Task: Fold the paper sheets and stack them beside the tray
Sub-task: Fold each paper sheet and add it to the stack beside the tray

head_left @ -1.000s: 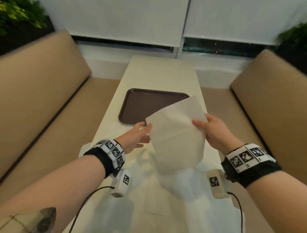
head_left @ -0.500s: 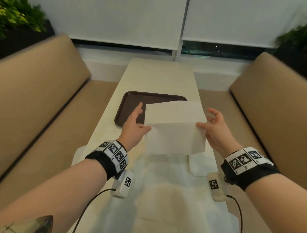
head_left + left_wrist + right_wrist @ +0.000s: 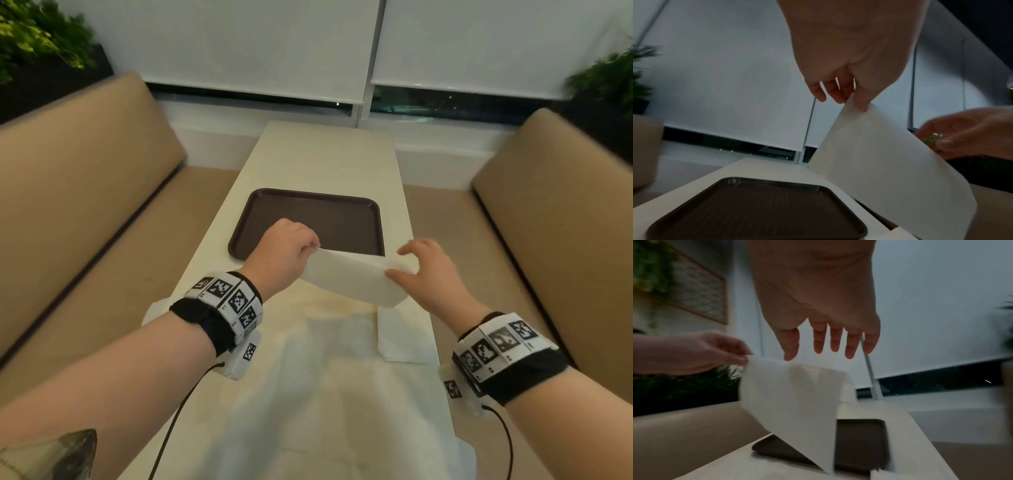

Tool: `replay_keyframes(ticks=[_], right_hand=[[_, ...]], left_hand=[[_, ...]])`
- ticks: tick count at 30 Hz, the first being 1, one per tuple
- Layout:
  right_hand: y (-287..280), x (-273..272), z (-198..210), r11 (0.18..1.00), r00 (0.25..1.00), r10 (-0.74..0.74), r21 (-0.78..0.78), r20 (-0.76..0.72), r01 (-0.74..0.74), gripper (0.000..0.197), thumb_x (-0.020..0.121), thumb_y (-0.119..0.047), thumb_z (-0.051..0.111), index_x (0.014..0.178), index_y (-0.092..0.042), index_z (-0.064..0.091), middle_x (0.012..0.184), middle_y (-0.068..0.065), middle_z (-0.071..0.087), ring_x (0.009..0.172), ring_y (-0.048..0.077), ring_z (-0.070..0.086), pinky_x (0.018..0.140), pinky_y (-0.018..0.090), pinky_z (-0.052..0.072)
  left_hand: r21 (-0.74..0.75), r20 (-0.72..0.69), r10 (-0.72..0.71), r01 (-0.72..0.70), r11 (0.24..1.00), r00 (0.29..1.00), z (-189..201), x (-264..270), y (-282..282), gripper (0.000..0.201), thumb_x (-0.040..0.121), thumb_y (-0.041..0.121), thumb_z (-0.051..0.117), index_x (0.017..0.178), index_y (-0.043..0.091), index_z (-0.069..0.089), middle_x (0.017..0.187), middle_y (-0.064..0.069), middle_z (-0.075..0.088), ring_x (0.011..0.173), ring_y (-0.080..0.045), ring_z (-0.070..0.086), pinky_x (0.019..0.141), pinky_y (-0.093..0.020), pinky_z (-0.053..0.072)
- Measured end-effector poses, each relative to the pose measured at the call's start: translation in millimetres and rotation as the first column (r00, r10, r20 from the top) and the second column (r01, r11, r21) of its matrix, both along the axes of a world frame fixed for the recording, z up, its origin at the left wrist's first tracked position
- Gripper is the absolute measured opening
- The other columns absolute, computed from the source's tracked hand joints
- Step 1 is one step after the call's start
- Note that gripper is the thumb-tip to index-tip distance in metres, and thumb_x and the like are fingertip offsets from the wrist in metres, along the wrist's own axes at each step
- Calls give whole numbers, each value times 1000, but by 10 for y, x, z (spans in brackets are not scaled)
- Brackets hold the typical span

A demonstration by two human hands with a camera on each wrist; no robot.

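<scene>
A white paper sheet (image 3: 352, 281) hangs doubled over in the air just in front of the dark brown tray (image 3: 308, 219). My left hand (image 3: 313, 245) pinches its upper left corner between thumb and fingers, which the left wrist view shows at the sheet's top edge (image 3: 879, 146). My right hand (image 3: 400, 262) hovers at the sheet's right end with fingers spread and loose. Its thumb touches the top edge and the fingers (image 3: 835, 344) hold nothing. Below it the sheet (image 3: 793, 402) dangles towards the tray (image 3: 861, 443).
A folded sheet (image 3: 404, 335) lies on the cream table (image 3: 329, 157) near its right edge, in front of the tray. Larger white sheets (image 3: 325, 394) cover the table's near end. Tan benches (image 3: 85, 192) flank both sides, with plants in the far corners.
The sheet, held up between both hands before, has dropped lower and tipped flatter. My left hand has curled into a pinch on its corner. My right hand's fingers have loosened from the right edge.
</scene>
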State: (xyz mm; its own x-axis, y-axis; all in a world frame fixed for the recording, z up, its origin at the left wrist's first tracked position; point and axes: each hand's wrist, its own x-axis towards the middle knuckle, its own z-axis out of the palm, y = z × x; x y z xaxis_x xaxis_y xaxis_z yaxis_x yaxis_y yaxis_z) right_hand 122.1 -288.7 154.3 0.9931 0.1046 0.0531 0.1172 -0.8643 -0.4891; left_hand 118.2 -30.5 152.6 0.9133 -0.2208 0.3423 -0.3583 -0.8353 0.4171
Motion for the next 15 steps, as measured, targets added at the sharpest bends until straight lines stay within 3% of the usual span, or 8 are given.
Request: replay_keyframes(ticks=[2, 4, 6, 7, 9, 12, 15], right_hand=[[201, -61, 72, 988, 992, 127, -89, 7, -126, 58, 81, -45, 70, 131, -24, 52, 136, -5, 49, 125, 18, 46, 104, 37, 37], [423, -82, 90, 972, 977, 214, -91, -13, -215, 56, 84, -47, 65, 133, -25, 50, 132, -6, 55, 122, 18, 48, 104, 40, 38], [551, -69, 28, 973, 975, 222, -67, -2, -221, 18, 92, -37, 57, 106, -25, 60, 103, -4, 64, 103, 23, 57, 90, 39, 43], [548, -58, -16, 975, 976, 216, -53, 4, -216, 12, 95, -30, 52, 84, -25, 54, 82, -5, 59, 89, 27, 57, 79, 37, 43], [447, -54, -148, 982, 982, 185, -32, -35, -186, 33, 98, -23, 46, 67, -25, 38, 64, -4, 47, 72, 29, 50, 66, 37, 38], [216, -161, -323, 985, 972, 174, 44, -159, -169, 32, 100, -20, 42, 69, -17, 45, 69, 2, 52, 71, 26, 48, 62, 32, 38], [-110, -261, -517, 979, 913, 186, -4, -362, -201, 27, 99, -22, 44, 76, -18, 57, 77, -2, 61, 76, 19, 55, 62, 22, 39]], left_hand=[[166, 30, -45, 39, 985, 999, 51, -1, -122, 17, 93, 13, 53, 95, 17, 69, 95, 3, 67, 105, -23, 50, 93, -39, 33], [230, 6, -105, 101, 968, 994, 110, 2, -254, 19, 93, 13, 49, 99, 18, 67, 95, 1, 64, 107, -21, 50, 96, -38, 29], [289, -15, -160, 157, 944, 987, 173, 27, -356, 20, 92, 9, 47, 101, 16, 64, 91, -1, 63, 96, -22, 53, 93, -35, 33], [308, -9, -179, 173, 935, 984, 199, 45, -382, 21, 91, 5, 47, 101, 14, 63, 88, -2, 62, 90, -24, 54, 89, -34, 36], [291, -6, -181, 175, 941, 984, 236, 85, -375, 22, 88, -3, 46, 99, 10, 60, 88, -6, 61, 84, -28, 54, 84, -35, 38], [220, -56, -117, 126, 967, 992, 274, 119, -314, 24, 90, -4, 42, 104, 10, 56, 96, -8, 55, 84, -30, 54, 77, -42, 43], [250, -108, -112, 136, 959, 988, 297, 165, -298, 26, 92, -3, 40, 108, 13, 54, 101, -6, 52, 82, -30, 54, 74, -44, 46]])
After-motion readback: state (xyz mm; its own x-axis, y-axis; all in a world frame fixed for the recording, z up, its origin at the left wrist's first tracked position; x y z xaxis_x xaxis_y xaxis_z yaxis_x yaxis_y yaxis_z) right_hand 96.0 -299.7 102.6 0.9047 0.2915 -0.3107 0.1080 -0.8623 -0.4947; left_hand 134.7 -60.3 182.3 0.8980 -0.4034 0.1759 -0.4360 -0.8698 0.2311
